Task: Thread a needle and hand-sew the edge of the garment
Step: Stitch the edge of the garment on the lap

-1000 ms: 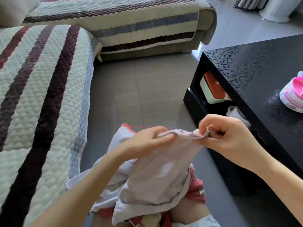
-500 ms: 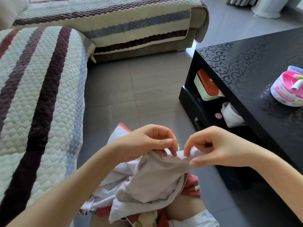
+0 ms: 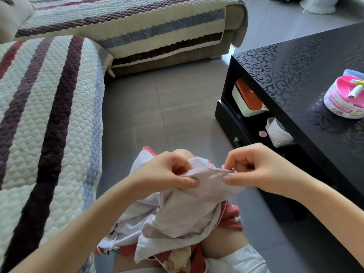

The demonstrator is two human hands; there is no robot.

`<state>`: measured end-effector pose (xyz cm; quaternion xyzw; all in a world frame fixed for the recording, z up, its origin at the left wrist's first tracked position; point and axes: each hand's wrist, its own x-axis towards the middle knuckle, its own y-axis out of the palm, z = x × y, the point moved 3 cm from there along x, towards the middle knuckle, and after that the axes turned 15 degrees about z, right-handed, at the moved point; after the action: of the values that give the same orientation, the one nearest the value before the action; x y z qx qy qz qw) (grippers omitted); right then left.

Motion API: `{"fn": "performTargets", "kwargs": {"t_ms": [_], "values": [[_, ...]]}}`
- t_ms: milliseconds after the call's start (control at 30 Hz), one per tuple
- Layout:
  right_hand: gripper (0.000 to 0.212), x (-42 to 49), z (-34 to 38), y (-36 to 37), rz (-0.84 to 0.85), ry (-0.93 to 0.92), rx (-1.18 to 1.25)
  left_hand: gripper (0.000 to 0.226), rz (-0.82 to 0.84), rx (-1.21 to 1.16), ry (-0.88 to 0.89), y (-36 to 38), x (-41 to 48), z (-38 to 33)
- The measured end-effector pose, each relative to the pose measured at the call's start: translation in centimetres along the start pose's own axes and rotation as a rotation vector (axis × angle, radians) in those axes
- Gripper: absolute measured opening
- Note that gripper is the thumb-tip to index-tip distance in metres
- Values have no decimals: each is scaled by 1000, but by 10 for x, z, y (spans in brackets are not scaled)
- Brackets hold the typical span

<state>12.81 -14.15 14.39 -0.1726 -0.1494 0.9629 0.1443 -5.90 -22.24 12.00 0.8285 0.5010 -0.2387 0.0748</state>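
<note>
Pale lilac garment bunched in the lap, over red patterned cloth. Just above, its hemmed edge pulled out flat between two hands, with tiny pink stitches along it. Left hand pinching the left end of that edge, thumb below, fingers curled on top. Right hand pinching the right end between thumb and forefinger, other fingers tucked in.

Closed in on both sides: quilted striped sofa cover to the left, rim of a black coffee table near the right forearm. Open grey tiled floor ahead, beyond the knees.

Compared with half a second ago, hands drawn apart, fingertips no longer almost meeting, edge now taut between them.

Farther off on the tabletop, well apart from the right hand, pink-topped sewing tub with a thread spool resting in it. On the shelf beneath, box with an orange lid.
</note>
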Motion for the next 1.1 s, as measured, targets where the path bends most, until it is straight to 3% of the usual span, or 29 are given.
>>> {"fn": "performTargets", "kwargs": {"t_ms": [167, 433, 500, 900, 967, 1100], "values": [[11, -1, 8, -2, 64, 38, 234, 18, 58, -347, 150, 9, -24, -17], [15, 8, 9, 10, 71, 30, 246, 23, -191, -382, 143, 26, -23, -14], [24, 7, 7, 10, 80, 10, 260, 25, -227, -418, 149, 25, -24, -12], [17, 18, 2, 23, -244, -169, -2, 13, -187, -506, 59, 15, -27, 2], [17, 28, -1, 22, -186, -167, 80, 16, -193, -412, 54, 15, -29, 0], [20, 43, -5, 28, 203, -119, 138, 17, -195, -203, 87, 15, -31, -7]]}}
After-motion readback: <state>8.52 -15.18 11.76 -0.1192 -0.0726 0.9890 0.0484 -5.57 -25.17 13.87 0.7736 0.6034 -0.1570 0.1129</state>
